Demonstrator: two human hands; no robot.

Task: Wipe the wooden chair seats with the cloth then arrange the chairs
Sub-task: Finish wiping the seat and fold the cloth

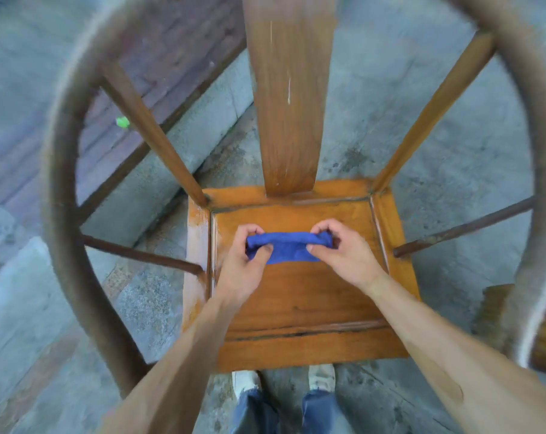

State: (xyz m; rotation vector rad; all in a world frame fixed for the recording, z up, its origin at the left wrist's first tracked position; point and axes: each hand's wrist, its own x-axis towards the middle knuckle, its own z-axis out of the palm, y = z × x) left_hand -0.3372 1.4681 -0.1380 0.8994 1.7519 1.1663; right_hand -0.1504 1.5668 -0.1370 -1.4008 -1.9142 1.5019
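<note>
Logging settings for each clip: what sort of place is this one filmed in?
Probably an outdoor yard or paved porch, though I can't be sure. The ground is rough grey concrete, with a raised stone kerb and reddish brick paving behind it. A worn wooden chair stands directly on the concrete.

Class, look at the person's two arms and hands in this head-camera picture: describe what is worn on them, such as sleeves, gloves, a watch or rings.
Both forearms are bare up to the picture's bottom edge: no sleeve shows. The left hand and the right hand wear no gloves, and no watch, bracelet or ring shows on wrists or fingers. The picture is slightly blurred, so a thin ring could be missed.
</note>
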